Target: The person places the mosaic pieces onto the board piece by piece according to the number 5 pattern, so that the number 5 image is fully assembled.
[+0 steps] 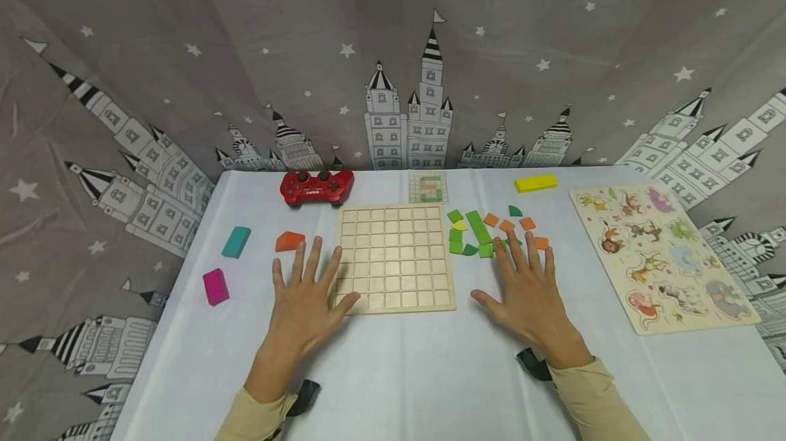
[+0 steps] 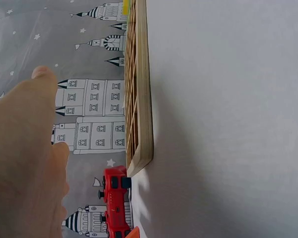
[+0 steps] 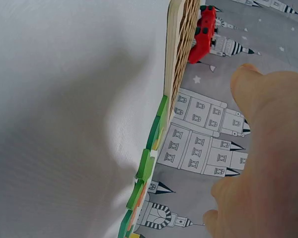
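My left hand [image 1: 307,308], fingers spread and straight, hovers at the left edge of a wooden grid board [image 1: 393,260], its thumb overlapping the board's lower left corner in the head view. My right hand [image 1: 525,291] is spread the same way, right of the board, fingertips over the near edge of a scatter of small tiles. Among these are a long green strip [image 1: 479,227], a yellow piece [image 1: 459,225], green squares and several orange squares [image 1: 527,223]. Neither hand holds anything. In the left wrist view the board's side [image 2: 145,89] shows beyond the left thumb [image 2: 42,79].
A patterned card [image 1: 428,188] lies behind the board, with a red game controller [image 1: 316,187] to its left. Orange [image 1: 288,241], teal [image 1: 236,242] and magenta [image 1: 215,287] blocks lie left. A yellow block [image 1: 535,183] and an animal puzzle board [image 1: 663,257] are on the right.
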Tool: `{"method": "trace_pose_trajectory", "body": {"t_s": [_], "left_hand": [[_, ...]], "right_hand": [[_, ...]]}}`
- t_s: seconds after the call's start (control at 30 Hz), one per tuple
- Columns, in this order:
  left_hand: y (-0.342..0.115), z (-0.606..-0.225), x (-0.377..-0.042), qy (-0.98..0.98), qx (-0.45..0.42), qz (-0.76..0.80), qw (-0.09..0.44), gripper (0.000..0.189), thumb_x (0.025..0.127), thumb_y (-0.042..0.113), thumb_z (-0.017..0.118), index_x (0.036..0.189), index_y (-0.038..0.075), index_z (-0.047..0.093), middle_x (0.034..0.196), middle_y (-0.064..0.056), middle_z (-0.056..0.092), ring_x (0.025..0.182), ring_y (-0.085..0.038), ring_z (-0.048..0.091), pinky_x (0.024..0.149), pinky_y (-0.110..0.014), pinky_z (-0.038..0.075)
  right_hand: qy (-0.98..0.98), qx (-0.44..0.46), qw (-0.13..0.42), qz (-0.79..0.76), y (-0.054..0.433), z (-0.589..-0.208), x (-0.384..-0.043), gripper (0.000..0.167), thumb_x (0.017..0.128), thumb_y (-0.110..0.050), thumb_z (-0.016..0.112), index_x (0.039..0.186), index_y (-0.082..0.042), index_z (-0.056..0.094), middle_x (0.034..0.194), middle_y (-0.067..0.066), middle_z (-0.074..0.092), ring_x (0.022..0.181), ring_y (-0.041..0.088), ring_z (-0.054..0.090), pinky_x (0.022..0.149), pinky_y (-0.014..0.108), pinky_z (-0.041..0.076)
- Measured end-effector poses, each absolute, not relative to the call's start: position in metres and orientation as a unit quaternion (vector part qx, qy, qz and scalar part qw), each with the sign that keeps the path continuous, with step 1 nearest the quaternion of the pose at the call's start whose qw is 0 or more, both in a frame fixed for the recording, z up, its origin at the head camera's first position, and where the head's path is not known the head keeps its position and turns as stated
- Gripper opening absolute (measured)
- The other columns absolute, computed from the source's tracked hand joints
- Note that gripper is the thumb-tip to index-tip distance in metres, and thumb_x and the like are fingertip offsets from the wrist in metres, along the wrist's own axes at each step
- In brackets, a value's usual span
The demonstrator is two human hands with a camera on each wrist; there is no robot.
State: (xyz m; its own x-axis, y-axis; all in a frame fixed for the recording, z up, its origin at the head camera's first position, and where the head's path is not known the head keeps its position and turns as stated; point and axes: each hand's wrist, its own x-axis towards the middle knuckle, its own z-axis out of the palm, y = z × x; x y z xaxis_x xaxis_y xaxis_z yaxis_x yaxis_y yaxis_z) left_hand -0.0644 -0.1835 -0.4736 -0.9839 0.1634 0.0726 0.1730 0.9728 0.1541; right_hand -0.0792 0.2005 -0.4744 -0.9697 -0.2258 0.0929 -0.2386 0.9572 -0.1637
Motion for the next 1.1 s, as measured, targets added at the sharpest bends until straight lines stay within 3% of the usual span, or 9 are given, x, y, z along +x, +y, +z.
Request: {"method": "trace_pose_trajectory", "body": {"t_s": [0.23, 0.4, 0.5, 0.6, 0.73, 0.97, 1.1], "left_hand": [[-0.183, -0.478, -0.068, -0.987, -0.1, -0.127, 0.015, 0.092, 0.09, 0.07, 0.056, 0.163, 0.02, 0.028, 0.172, -0.016, 0.014, 0.158, -0.043, 0.01, 0.121, -0.075, 0.009], [-0.183, -0.489, -0.072, -0.975, -0.114, -0.19, -0.022, 0.097, 0.087, 0.067, 0.064, 0.162, 0.017, 0.029, 0.171, -0.019, 0.016, 0.158, -0.043, 0.011, 0.123, -0.072, 0.011], [-0.184, -0.496, -0.072, -0.965, -0.124, -0.229, -0.036, 0.1, 0.085, 0.063, 0.07, 0.162, 0.015, 0.029, 0.17, -0.019, 0.017, 0.158, -0.042, 0.012, 0.125, -0.068, 0.011], [-0.184, -0.503, -0.07, -0.959, -0.13, -0.248, -0.038, 0.104, 0.082, 0.062, 0.074, 0.162, 0.013, 0.029, 0.17, -0.019, 0.018, 0.158, -0.041, 0.014, 0.126, -0.065, 0.012], [-0.182, -0.51, -0.067, -0.961, -0.133, -0.241, -0.041, 0.107, 0.081, 0.065, 0.074, 0.162, 0.013, 0.028, 0.17, -0.018, 0.02, 0.158, -0.039, 0.017, 0.127, -0.062, 0.012], [-0.181, -0.51, -0.068, -0.966, -0.138, -0.22, -0.019, 0.106, 0.08, 0.065, 0.075, 0.161, 0.012, 0.032, 0.169, -0.017, 0.023, 0.157, -0.037, 0.022, 0.127, -0.06, 0.013], [-0.181, -0.51, -0.07, -0.967, -0.138, -0.214, -0.024, 0.105, 0.08, 0.065, 0.075, 0.16, 0.012, 0.033, 0.169, -0.017, 0.023, 0.157, -0.037, 0.022, 0.127, -0.06, 0.012]], "right_hand": [[-0.985, 0.125, 0.046, 0.11, 0.203, -0.478, -0.086, 0.098, 0.089, -0.067, 0.062, 0.158, -0.003, 0.034, 0.168, 0.023, 0.023, 0.156, 0.049, 0.014, 0.121, 0.072, 0.017], [-0.976, 0.117, 0.056, 0.176, 0.203, -0.484, -0.102, 0.078, 0.092, -0.047, 0.071, 0.151, -0.002, 0.044, 0.151, 0.026, 0.042, 0.141, 0.044, 0.037, 0.113, 0.061, 0.041], [-0.972, 0.102, 0.045, 0.209, 0.201, -0.487, -0.113, 0.06, 0.093, -0.036, 0.074, 0.141, -0.004, 0.057, 0.136, 0.021, 0.054, 0.125, 0.037, 0.048, 0.103, 0.055, 0.049], [-0.968, 0.102, 0.029, 0.226, 0.197, -0.489, -0.125, 0.048, 0.092, -0.031, 0.077, 0.131, -0.006, 0.067, 0.122, 0.015, 0.06, 0.111, 0.032, 0.052, 0.094, 0.047, 0.05], [-0.967, 0.117, 0.004, 0.225, 0.19, -0.492, -0.137, 0.045, 0.09, -0.032, 0.079, 0.127, -0.01, 0.071, 0.112, 0.01, 0.062, 0.101, 0.026, 0.053, 0.084, 0.04, 0.047], [-0.972, 0.12, 0.002, 0.204, 0.181, -0.493, -0.145, 0.03, 0.093, -0.023, 0.074, 0.119, -0.008, 0.073, 0.108, 0.012, 0.06, 0.094, 0.026, 0.052, 0.077, 0.039, 0.046], [-0.977, 0.104, 0.0, 0.184, 0.18, -0.492, -0.144, 0.035, 0.092, -0.033, 0.076, 0.113, -0.006, 0.07, 0.106, 0.013, 0.058, 0.091, 0.027, 0.051, 0.077, 0.041, 0.046]]}}
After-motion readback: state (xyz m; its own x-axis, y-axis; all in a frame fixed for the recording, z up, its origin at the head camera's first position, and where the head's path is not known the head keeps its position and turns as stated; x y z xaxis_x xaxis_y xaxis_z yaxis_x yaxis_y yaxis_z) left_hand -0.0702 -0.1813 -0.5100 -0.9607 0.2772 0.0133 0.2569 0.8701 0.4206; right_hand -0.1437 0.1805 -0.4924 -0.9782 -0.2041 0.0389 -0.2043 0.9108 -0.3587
